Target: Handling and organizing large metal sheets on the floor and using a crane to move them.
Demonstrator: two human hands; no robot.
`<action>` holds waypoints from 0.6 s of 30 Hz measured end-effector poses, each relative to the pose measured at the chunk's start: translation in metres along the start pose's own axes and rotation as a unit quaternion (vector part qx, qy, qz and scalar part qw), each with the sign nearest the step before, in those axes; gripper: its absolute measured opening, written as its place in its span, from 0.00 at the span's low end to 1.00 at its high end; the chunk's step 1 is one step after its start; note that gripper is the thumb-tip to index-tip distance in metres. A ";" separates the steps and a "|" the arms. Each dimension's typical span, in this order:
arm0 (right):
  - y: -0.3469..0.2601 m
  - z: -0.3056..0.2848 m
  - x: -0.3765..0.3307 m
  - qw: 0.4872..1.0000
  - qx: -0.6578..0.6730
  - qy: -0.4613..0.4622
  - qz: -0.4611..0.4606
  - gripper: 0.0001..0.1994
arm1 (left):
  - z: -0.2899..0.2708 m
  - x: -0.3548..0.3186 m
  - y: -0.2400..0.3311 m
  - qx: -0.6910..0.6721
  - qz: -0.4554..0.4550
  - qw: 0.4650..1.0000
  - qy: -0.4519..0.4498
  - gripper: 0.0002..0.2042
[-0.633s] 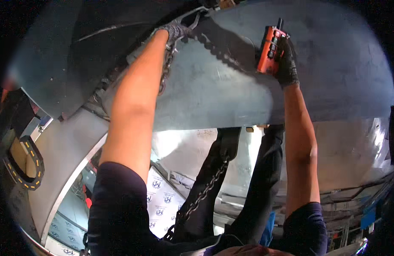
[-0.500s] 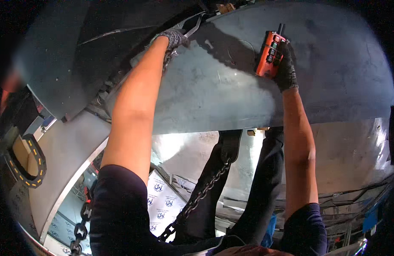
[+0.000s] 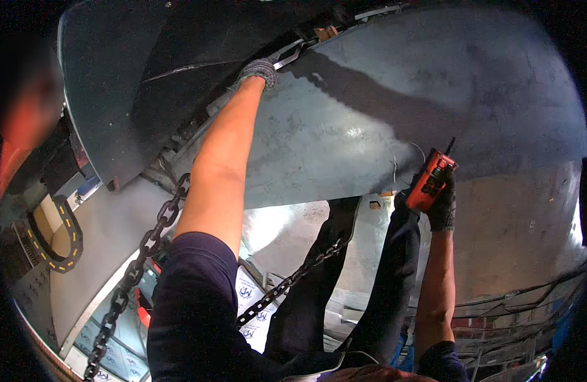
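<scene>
My left hand (image 3: 261, 71), in a grey knit glove, is closed around a bent metal bar (image 3: 288, 58) at the far edge of a large grey metal sheet (image 3: 306, 137). The bar's far end reaches that edge; its other end is hidden in my grip. Low over the sheet's near right side, my right hand (image 3: 442, 204) in a dark glove holds a red remote control (image 3: 431, 181) with dark buttons and a short black antenna. Its thumb lies near the buttons; whether it presses one I cannot tell.
A heavy dark chain (image 3: 134, 270) hangs left of my left arm, and a second chain (image 3: 290, 280) crosses before my legs. A dark panel (image 3: 115, 76) rises at the left, beside a blurred person in red (image 3: 23, 121). A yellow-marked black cable carrier (image 3: 67, 254) lies below.
My right hand has lowered the remote control toward me. My left hand has shifted slightly right, still gripping the bar. The left chain now shows higher up, beside my left arm.
</scene>
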State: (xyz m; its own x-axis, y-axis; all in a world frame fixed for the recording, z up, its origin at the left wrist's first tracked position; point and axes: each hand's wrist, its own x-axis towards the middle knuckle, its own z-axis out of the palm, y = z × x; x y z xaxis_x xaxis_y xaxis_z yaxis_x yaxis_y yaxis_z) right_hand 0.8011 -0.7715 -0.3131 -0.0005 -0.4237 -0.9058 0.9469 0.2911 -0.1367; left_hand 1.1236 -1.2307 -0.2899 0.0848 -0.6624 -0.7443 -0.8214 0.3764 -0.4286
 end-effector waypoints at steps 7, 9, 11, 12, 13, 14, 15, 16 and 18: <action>0.020 -0.030 -0.046 0.998 0.059 -0.034 -0.020 0.25 | 0.013 0.006 0.021 -0.006 0.034 0.999 0.001 0.19; 0.034 -0.041 -0.043 0.998 0.056 -0.012 0.015 0.28 | 0.011 0.005 0.023 -0.006 0.049 0.999 0.010 0.19; 0.041 -0.021 -0.050 0.996 0.068 -0.043 0.034 0.29 | 0.003 0.009 0.001 0.011 0.053 0.998 0.022 0.19; 0.040 -0.004 -0.057 0.994 0.076 -0.062 0.050 0.29 | 0.002 0.009 -0.003 0.013 0.051 0.998 0.021 0.19; 0.035 0.008 -0.065 0.994 0.075 -0.060 0.051 0.29 | -0.003 0.010 -0.001 0.010 0.043 0.999 0.008 0.19; 0.030 0.020 -0.072 0.992 0.080 -0.068 0.064 0.29 | -0.006 0.010 0.000 0.007 0.036 0.999 -0.005 0.18; 0.027 0.025 -0.075 0.990 0.085 -0.076 0.077 0.29 | -0.007 0.009 0.000 0.003 0.039 0.999 0.010 0.17; 0.028 0.025 -0.075 0.990 0.085 -0.077 0.077 0.29 | -0.009 0.009 0.000 0.003 0.039 0.999 0.010 0.17; 0.032 0.022 -0.072 0.991 0.074 -0.103 0.042 0.27 | -0.012 0.007 0.000 0.009 0.059 0.998 0.013 0.17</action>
State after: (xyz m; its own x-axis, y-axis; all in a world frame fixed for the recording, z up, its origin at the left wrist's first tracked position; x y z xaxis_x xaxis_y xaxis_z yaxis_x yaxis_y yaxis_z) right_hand 0.8381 -0.7502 -0.2435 0.1322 -0.5733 -0.8086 0.9774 0.2110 0.0102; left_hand 1.1175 -1.2430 -0.2888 -0.0265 -0.6302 -0.7760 -0.8148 0.4633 -0.3484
